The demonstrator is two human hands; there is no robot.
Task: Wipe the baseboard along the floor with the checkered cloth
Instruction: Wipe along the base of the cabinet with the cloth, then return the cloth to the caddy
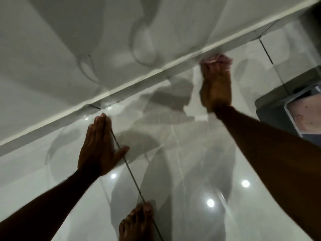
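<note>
right hand [216,84] smeared by motion blur; finger outlines run together. checkered cloth [219,59] mostly hidden under its fingers, only a pinkish bunch showing against the baseboard [139,79]; check pattern too blurred to read. both forearms cut off by the frame edges. bare foot [137,221] cropped at the bottom edge, toes only. grey box [293,108] cut by the right edge; its pink contents unclear.

Along the baseboard [121,86] the glossy floor [191,153] lies open leftward, while a grey bin [278,110] crowds the right side.
</note>
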